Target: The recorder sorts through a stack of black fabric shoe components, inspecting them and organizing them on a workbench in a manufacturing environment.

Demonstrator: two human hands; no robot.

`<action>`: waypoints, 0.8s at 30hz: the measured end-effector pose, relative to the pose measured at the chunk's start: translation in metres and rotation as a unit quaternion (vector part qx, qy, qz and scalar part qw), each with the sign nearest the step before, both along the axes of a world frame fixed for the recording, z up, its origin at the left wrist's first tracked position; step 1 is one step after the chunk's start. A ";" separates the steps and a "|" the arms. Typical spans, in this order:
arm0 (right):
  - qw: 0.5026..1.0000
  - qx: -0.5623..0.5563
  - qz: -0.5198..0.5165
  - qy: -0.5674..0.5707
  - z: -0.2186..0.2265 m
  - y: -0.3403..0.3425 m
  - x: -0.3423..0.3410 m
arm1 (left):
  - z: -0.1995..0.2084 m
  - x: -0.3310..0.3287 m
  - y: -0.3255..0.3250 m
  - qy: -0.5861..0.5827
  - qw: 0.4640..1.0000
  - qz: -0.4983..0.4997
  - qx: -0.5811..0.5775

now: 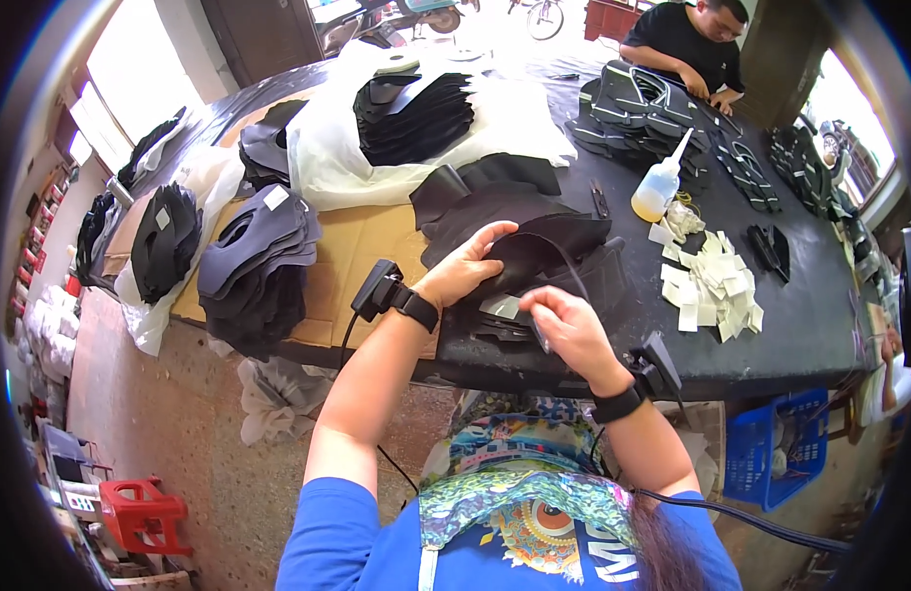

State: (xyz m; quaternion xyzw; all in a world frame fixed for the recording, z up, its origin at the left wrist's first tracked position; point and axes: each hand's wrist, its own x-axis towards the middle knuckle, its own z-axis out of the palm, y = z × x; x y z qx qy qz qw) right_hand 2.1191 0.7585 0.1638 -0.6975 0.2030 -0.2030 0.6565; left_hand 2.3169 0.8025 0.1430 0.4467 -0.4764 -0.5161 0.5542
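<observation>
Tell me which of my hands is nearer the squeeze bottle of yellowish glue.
Right. The right hand lies below-left of the glue bottle; the left hand is further left.

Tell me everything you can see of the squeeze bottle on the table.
The squeeze bottle is translucent plastic with a long white tapered nozzle pointing up and away. Its lower body looks yellowish, as if holding yellow liquid. It stands slightly tilted on the black table, right of the black cut pieces, just behind a heap of small white paper tags. No hand touches it.

Head-worn fisheye, downward over worktable (771, 335)
</observation>
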 end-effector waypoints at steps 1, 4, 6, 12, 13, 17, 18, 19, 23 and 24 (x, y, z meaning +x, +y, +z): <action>0.991 -0.124 -0.033 -0.030 -0.001 0.000 0.016 | -0.006 0.004 -0.002 0.003 1.000 0.011 0.018; 0.941 -0.299 0.026 0.157 0.013 0.002 0.034 | -0.016 0.013 -0.008 0.068 0.997 0.022 0.035; 0.856 -0.482 -0.022 0.186 -0.003 -0.001 0.048 | -0.020 0.015 -0.010 0.137 0.990 0.017 0.039; 0.841 -0.490 -0.058 0.224 -0.013 0.006 0.057 | -0.020 0.016 -0.012 0.113 0.991 0.025 0.066; 0.840 -0.491 -0.058 0.226 -0.015 0.006 0.058 | -0.020 0.015 -0.012 0.112 0.992 0.034 0.057; 0.841 -0.491 -0.081 0.211 -0.016 0.008 0.060 | -0.020 0.013 -0.011 0.114 0.992 0.035 0.039; 0.853 -0.472 -0.084 0.206 -0.015 0.007 0.060 | -0.021 0.013 -0.011 0.120 0.992 0.034 0.037; 0.853 -0.473 -0.082 0.205 -0.016 0.006 0.060 | -0.021 0.013 -0.011 0.126 0.991 0.033 0.034; 0.879 -0.429 -0.089 0.188 -0.015 0.004 0.056 | -0.021 0.013 -0.011 0.123 0.991 0.041 0.034; 0.887 -0.415 -0.086 0.184 -0.013 0.004 0.055 | -0.022 0.012 -0.011 0.118 0.992 0.039 0.037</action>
